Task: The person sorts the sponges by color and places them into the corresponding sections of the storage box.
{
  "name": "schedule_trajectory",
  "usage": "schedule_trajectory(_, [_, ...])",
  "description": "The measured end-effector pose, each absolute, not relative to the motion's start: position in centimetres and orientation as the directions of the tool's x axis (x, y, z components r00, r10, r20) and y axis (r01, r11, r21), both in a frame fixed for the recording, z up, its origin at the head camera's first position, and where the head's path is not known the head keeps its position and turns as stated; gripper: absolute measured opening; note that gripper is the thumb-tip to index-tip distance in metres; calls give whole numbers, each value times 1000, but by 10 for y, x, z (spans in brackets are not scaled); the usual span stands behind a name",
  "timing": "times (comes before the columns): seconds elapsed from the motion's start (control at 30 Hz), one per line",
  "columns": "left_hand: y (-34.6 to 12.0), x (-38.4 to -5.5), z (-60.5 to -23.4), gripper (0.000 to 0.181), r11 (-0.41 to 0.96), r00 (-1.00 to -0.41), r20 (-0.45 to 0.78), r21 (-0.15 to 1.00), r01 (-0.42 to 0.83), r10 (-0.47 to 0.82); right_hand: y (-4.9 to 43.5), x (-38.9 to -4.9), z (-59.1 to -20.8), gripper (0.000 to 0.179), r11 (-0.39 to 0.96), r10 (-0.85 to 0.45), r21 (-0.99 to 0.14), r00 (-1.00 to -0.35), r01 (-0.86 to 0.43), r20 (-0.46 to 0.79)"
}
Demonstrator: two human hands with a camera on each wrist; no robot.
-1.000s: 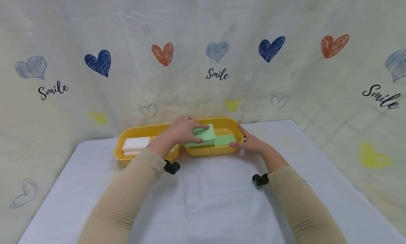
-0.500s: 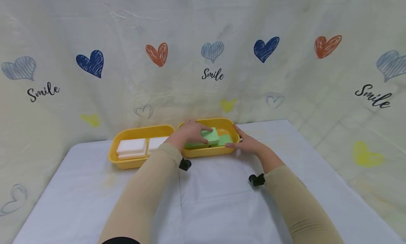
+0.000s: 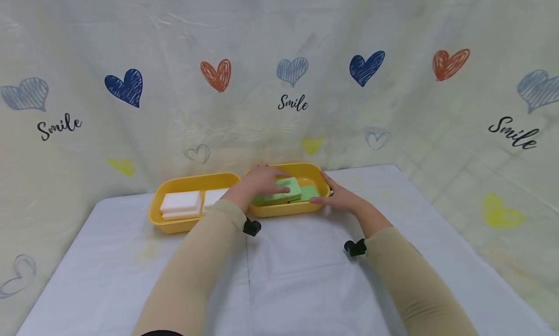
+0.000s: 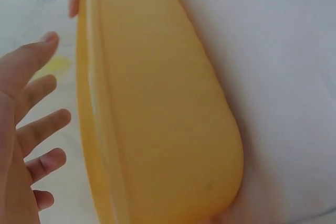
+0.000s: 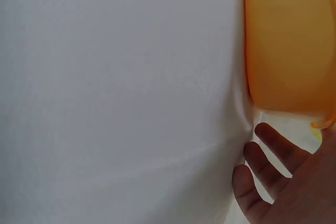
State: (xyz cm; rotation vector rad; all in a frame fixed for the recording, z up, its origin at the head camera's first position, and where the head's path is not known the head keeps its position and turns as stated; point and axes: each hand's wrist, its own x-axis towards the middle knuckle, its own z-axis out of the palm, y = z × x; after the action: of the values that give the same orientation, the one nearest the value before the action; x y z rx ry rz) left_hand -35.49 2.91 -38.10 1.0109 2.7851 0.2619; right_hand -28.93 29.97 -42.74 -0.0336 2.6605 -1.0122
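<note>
A yellow oblong tray [image 3: 288, 210] at the back of the table holds green sponges; one green sponge [image 3: 288, 184] lies partly over others, beside a lower green sponge [image 3: 309, 193]. My left hand [image 3: 261, 181] is above the tray's left part, thumb and forefinger apart over the sponge. In the left wrist view, the left hand's fingers [image 4: 44, 127] are spread and hold nothing. My right hand [image 3: 342, 196] grips the tray's right end, thumb at the front rim and forefinger towards the back. The left part of the sponges is hidden by the left hand.
Left of it stands another yellow tray [image 3: 174, 227] with white sponges [image 3: 181, 202], partly behind my left forearm. Both trays are on a white-covered table [image 3: 297, 268]. A curtain [image 3: 257, 127] printed with hearts hangs just behind the table.
The left hand has set the upper green sponge down in the right tray and loosened its hold, fingers now spread. The right hand stays at the tray's end. The head view has shifted slightly.
</note>
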Motion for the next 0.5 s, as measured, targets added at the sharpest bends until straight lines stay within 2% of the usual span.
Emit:
schedule_trajectory(0.23, [3,-341,-372,65,754,-768,8,184,630,640,308,-293,-425,102,770,-112,-634,-961,78,-254])
schedule_trajectory(0.5, [-40,-301,-370,71,713,-717,63,75,697,694,325,-266,-415,92,860,-64,-509,-997,-36,-39])
